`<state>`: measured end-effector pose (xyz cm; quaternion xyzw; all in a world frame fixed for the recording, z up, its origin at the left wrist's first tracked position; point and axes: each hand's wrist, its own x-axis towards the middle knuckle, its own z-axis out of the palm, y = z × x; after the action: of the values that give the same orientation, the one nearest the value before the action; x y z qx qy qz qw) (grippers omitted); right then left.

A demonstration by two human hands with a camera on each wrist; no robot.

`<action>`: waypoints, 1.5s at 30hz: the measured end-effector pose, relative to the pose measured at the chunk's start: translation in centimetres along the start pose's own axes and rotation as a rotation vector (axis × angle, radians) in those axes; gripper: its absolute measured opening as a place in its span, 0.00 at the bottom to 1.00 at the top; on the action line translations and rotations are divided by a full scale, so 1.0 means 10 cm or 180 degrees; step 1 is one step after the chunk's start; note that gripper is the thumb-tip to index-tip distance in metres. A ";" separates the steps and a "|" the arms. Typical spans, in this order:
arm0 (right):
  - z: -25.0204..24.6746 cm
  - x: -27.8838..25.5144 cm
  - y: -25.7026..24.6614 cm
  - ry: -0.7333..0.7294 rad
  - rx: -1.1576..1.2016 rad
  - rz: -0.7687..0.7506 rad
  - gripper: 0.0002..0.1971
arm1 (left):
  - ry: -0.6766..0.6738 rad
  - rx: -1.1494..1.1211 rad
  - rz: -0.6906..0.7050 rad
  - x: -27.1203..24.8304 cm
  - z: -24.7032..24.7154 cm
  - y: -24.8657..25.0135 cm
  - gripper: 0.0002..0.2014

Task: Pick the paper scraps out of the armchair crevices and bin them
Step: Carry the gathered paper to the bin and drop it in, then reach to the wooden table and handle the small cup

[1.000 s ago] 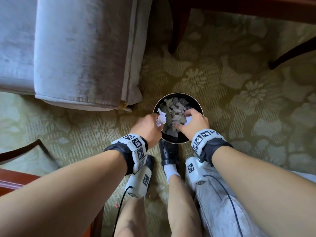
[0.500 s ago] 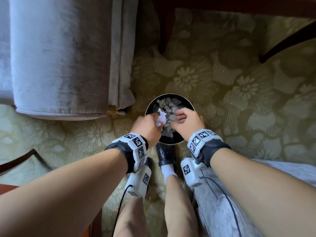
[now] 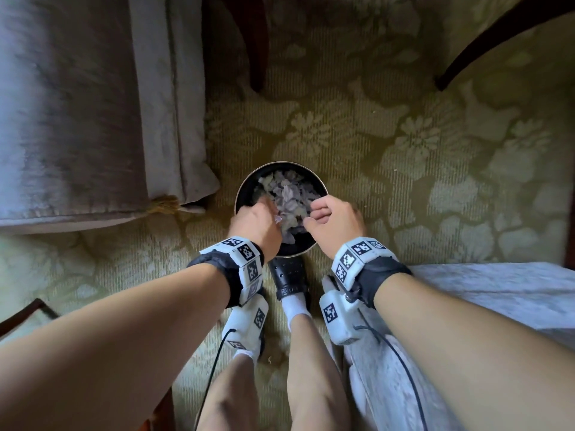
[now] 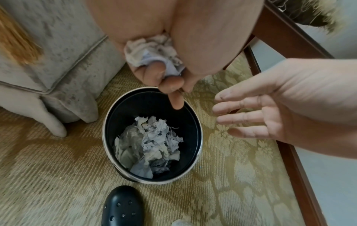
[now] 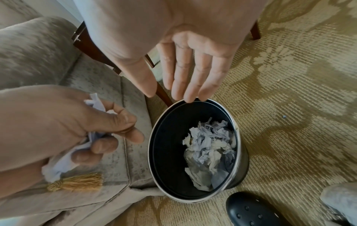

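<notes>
A small round black bin with a shiny rim stands on the carpet, with several crumpled paper scraps inside. My left hand hovers over the bin's near left rim and grips a wad of white paper scraps in curled fingers. My right hand hangs over the right rim, fingers straight and spread, holding nothing.
The grey velvet armchair with a gold tassel stands left of the bin. Dark wooden furniture legs rise behind it. My black shoe touches the bin's near side. Patterned carpet lies all around.
The right hand has gone from curled to straight, spread fingers, and the scrap it held a second ago is gone. The left hand still holds its wad and sits lower over the rim.
</notes>
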<state>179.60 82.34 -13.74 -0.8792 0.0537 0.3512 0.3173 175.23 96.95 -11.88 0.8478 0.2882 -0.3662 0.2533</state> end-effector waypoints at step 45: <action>0.16 -0.95 -1.64 -0.0672 -0.1335 -0.1370 0.03 | 0.0746 -0.0825 -0.0283 -1.16 -0.96 -1.00 0.04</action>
<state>176.76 95.09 0.13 -0.8754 -0.2404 0.3686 0.2000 166.43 106.63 0.61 0.8313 0.3977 -0.2355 0.3087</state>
